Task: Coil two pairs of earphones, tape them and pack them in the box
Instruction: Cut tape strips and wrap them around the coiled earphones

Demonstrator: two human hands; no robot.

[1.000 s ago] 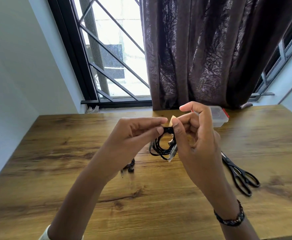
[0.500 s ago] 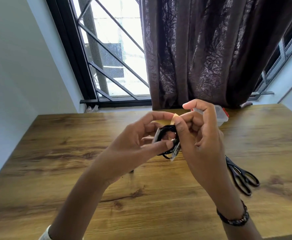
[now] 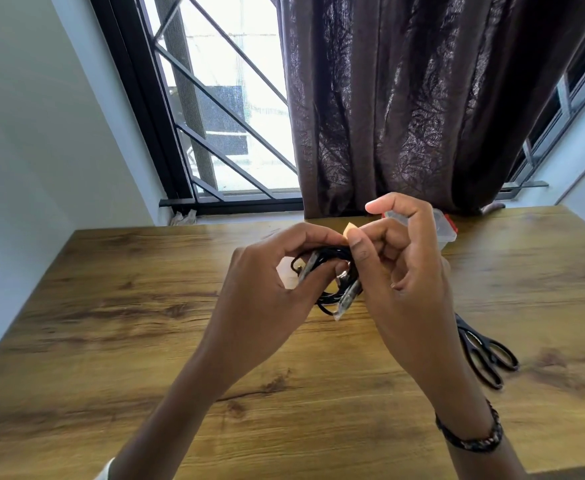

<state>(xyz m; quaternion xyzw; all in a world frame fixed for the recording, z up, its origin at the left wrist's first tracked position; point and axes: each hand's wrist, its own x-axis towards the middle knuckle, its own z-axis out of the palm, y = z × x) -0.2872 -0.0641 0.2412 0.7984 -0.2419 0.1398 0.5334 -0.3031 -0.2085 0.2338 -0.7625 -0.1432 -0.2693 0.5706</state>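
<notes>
The coiled black earphones (image 3: 332, 271) are up in the air over the tabletop (image 3: 145, 323), caught between both hands. Left hand (image 3: 266, 289) has its grip curled round the coil's left side; right hand (image 3: 398, 271) pinches the top with a bit of tan tape (image 3: 349, 230), index finger sticking out. The clear box (image 3: 443, 226) sits behind, with scissors (image 3: 485, 351) on the right.

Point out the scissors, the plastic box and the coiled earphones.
scissors (image 3: 488, 356): head view, on the black handle loops.
plastic box (image 3: 444, 226): head view, on the clear lid by the red clip.
coiled earphones (image 3: 329, 299): head view, on the black cable loops between the hands.
</notes>
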